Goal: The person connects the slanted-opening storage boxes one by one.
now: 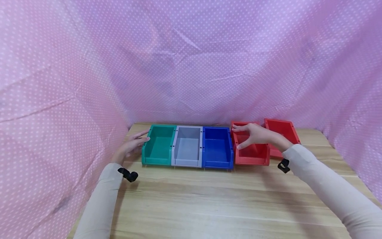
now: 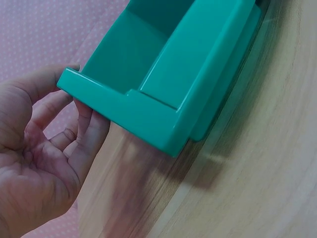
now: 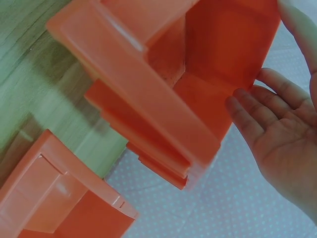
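a row of open-fronted plastic bins sat near the back edge of the wooden tabletop (image 1: 209, 199), against the pink dotted cloth (image 1: 191, 66): a green bin (image 1: 159, 146), a grey bin (image 1: 187, 147) and a blue bin (image 1: 217, 147) touching side by side, then a red bin (image 1: 252, 154) just beside the blue one with a narrow gap, and a second red bin (image 1: 282, 131) behind and to its right.

the left hand (image 1: 131, 146) lay at the outer wall of the green bin, fingers (image 2: 84, 134) straight and loosely spread, their tips touching the wall just under its rim; it pinched nothing. the right hand (image 1: 253, 134) hovered over the near red bin, fingers (image 3: 257, 106) extended and slightly apart at the far rim, thumb dropped toward the inside; whether it actually gripped the wall could not be told.

each bin ran long from back to front, its low scooped mouth facing the person, and all lay parallel.

judging by the thin moulded walls, the bins were probably light, stiff and smooth, so apt to slide on the wood when nudged. the thick top rim or a side wall looked the surest place to take hold; a flat push on the wall would likely shift the joined row together.
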The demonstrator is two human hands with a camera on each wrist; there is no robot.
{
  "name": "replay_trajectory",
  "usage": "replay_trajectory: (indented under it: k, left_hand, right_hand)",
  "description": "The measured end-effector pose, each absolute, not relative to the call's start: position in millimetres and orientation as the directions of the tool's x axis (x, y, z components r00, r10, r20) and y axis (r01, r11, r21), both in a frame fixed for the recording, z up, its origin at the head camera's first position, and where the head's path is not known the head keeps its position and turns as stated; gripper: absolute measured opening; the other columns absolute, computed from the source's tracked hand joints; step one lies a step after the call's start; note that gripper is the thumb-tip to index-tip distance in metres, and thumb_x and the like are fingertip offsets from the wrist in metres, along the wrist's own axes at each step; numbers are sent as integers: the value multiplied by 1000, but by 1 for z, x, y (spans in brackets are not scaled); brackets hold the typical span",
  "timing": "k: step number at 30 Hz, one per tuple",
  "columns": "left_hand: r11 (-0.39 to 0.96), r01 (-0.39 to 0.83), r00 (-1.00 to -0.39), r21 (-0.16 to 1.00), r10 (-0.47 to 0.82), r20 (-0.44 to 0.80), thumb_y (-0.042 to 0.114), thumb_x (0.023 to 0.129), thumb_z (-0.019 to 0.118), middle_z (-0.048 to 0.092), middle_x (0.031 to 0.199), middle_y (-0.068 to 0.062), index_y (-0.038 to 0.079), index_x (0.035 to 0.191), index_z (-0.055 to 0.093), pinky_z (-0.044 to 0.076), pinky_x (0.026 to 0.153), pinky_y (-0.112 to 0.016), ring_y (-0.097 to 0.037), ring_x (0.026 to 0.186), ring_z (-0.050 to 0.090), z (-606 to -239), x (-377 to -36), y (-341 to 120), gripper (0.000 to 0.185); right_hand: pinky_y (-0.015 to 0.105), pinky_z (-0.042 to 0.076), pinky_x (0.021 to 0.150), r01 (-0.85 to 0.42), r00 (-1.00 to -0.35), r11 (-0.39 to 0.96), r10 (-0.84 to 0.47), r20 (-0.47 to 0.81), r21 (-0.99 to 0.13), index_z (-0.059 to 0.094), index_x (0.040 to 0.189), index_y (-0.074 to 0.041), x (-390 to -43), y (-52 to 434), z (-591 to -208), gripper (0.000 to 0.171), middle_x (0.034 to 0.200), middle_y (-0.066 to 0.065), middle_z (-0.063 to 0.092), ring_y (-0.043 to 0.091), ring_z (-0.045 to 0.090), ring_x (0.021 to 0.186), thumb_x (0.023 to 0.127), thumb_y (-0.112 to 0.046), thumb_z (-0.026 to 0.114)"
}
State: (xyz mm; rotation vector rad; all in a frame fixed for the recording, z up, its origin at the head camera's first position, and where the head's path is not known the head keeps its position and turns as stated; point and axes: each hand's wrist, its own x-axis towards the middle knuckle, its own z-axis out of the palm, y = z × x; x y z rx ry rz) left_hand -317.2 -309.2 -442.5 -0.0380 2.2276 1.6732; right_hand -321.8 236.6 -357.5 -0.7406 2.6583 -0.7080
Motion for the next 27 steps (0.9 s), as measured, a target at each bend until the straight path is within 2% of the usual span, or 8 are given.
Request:
replay_trajectory:
  k: [27]
  left_hand:
    - [336,-200,-943,920,187,-274,35,104,61,33,162,-25,24,163,24,37,119,-54,-43,148,36,-443,-323,-310,71]
  right_hand:
    - [55,54,102,-420,-810,735,-569,-146,-533,49,150,-5,-326,231,-370,86,153,18,51,45,42,144,80,-38,87]
